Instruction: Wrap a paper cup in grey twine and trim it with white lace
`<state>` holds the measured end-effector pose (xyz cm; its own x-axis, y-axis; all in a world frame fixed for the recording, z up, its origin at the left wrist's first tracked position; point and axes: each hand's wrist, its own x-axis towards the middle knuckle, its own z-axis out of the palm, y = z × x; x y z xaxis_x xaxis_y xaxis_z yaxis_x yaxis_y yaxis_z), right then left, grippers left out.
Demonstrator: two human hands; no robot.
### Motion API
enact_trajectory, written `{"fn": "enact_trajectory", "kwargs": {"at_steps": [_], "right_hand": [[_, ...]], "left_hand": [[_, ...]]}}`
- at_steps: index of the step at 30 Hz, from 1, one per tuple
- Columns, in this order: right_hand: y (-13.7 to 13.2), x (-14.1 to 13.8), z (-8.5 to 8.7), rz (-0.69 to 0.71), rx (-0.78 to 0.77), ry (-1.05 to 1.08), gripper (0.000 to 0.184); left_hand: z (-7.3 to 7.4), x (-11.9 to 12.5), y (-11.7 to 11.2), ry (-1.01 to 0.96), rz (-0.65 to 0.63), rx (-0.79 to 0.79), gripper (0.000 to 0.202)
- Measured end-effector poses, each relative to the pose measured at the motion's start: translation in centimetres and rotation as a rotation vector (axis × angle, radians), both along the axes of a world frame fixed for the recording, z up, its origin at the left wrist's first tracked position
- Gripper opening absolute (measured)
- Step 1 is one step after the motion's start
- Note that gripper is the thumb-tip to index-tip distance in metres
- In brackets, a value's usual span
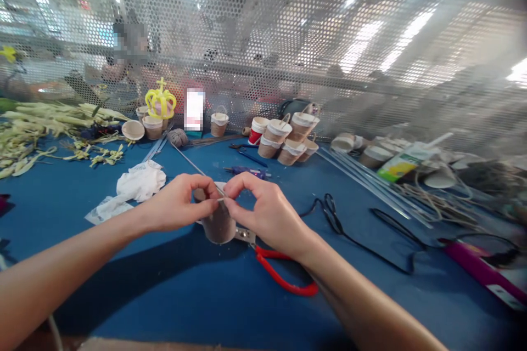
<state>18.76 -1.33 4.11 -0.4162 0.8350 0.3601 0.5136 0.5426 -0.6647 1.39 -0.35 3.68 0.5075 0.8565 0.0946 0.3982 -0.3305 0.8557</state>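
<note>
My left hand [183,203] and my right hand [263,208] meet above a small brown cup [219,228], each with thumb and forefinger pinched together. Between the fingertips is a thin grey cord [191,163]. It runs back to a ball of grey cord [178,137]. The cup stands just under my fingers, its top partly hidden by them. Scissors with red handles [284,284] lie beside the cup, partly beneath my right hand and wrist.
A crumpled white tissue [140,181] lies left. Behind are a blue-purple tool [247,172], pliers [247,148] and wrapped cups [278,131]. Clear sticks [366,181] and a black cable [354,241] lie right. Pale flower stems [53,120] cover the far left. A perforated metal screen [255,27] closes the back.
</note>
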Motion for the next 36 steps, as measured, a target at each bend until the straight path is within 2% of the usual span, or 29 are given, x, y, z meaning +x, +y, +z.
{"fn": "enact_trajectory", "kwargs": {"at_steps": [4, 7, 11, 14, 16, 19, 21, 23, 24, 25, 26, 28, 30, 31, 32, 34, 36], "right_hand": [[0.5, -0.2, 0.2, -0.026, -0.038, 0.038, 0.005], [1.9, -0.8, 0.4, -0.030, -0.236, 0.172, 0.006], [4.8, -2.3, 1.2, -0.004, -0.522, 0.468, 0.013], [6.9, -4.0, 2.5, 0.071, -0.616, 0.567, 0.015], [7.9, -5.3, 3.6, 0.113, -0.520, 0.557, 0.012], [8.5, -7.5, 5.1, 0.190, -0.255, 0.453, 0.012], [8.2, -8.7, 5.9, 0.370, -0.179, 0.258, 0.013], [7.7, -9.5, 6.5, 0.562, -0.169, -0.054, 0.013], [7.5, -9.5, 6.7, 0.591, -0.150, -0.195, 0.013], [7.3, -9.2, 6.9, 0.557, -0.114, -0.297, 0.013], [7.4, -8.7, 7.0, 0.463, -0.065, -0.344, 0.014], [7.7, -6.8, 7.0, 0.160, 0.036, -0.333, 0.019], [8.2, -4.0, 6.2, -0.108, 0.043, -0.358, 0.021], [8.3, -2.5, 5.4, -0.246, 0.017, -0.447, 0.021], [8.4, -0.9, 4.5, -0.320, -0.007, -0.496, 0.021], [8.4, 1.8, 2.1, -0.401, -0.079, -0.563, 0.017], [8.1, 3.7, -0.5, -0.439, -0.186, -0.602, 0.020]], "left_hand": [[-0.6, 0.0, -0.1, -0.054, -0.014, 0.046, 0.012], [-1.1, 0.1, -0.6, -0.081, 0.004, 0.084, 0.010], [-1.3, 0.0, -1.4, -0.079, 0.036, 0.163, 0.009], [-1.6, -0.2, -1.5, -0.118, 0.038, 0.158, 0.010], [-1.9, -0.3, -1.2, -0.161, 0.045, 0.117, 0.010], [-2.4, -0.4, -0.7, -0.259, 0.042, 0.040, 0.013], [-2.9, -0.4, -0.3, -0.331, 0.065, 0.011, 0.015], [-3.4, -0.4, 0.1, -0.363, 0.139, 0.018, 0.014], [-3.6, -0.4, 0.3, -0.364, 0.184, 0.032, 0.013], [-3.9, -0.4, 0.4, -0.359, 0.224, 0.047, 0.012], [-4.1, -0.4, 0.5, -0.351, 0.250, 0.055, 0.012], [-4.5, -0.5, 0.6, -0.330, 0.263, 0.050, 0.013], [-4.8, -0.6, 0.6, -0.304, 0.248, 0.031, 0.015], [-4.9, -0.6, 0.6, -0.294, 0.241, 0.025, 0.015], [-4.9, -0.6, 0.6, -0.285, 0.239, 0.026, 0.016], [-4.8, -0.5, 0.6, -0.263, 0.244, 0.038, 0.017], [-4.7, -0.5, 0.6, -0.219, 0.256, 0.054, 0.017]]}}
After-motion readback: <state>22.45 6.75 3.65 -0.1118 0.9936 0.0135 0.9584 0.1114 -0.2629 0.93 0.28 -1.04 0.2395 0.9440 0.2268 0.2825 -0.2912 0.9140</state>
